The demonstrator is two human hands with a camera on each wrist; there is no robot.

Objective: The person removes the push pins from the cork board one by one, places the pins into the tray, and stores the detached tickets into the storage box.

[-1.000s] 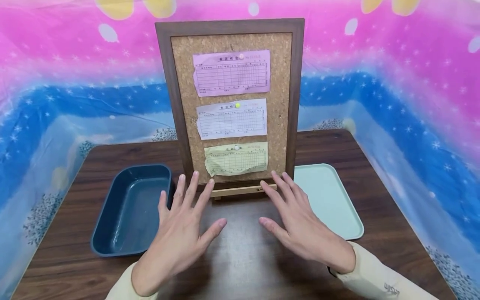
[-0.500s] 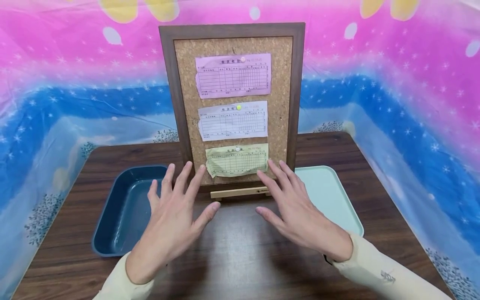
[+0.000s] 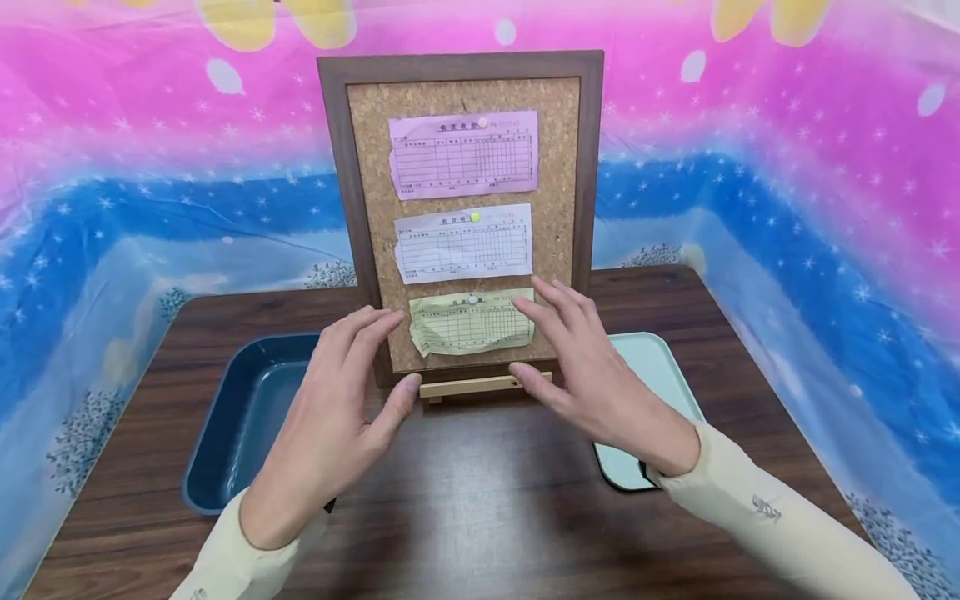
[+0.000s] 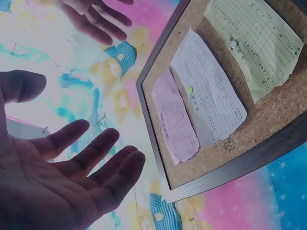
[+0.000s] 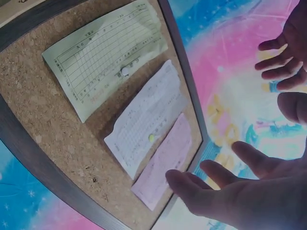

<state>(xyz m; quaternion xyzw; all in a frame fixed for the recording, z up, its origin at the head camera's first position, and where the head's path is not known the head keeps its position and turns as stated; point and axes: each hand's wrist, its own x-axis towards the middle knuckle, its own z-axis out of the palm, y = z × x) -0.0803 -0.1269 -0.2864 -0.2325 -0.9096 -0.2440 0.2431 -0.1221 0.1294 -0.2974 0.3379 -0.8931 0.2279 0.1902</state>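
Fingers of the left hand (image 3: 326, 408) and right hand (image 3: 596, 379) are hanging loosely bent, gripping nothing, in front of the corkboard (image 3: 557, 208), apparently clear of its surface. On the corkboard, a yellow slip (image 3: 472, 327) is hanging low by a white pin (image 3: 472, 298), a white slip (image 3: 465, 250) midway by a lime pin (image 3: 475, 217), a pink slip (image 3: 461, 162) high by a pale pin (image 3: 483, 122). With one pin bearing each, a tug on a lower edge risks tearing paper; a fumbled pin risks dropping; a hard push risks tipping the corkboard. Count is standing at: two hands, three slips, three pins, one corkboard, two trays (blue tray (image 3: 201, 454) lying left of corkboard, green tray (image 3: 660, 367) right), one table (image 3: 480, 517) underneath.
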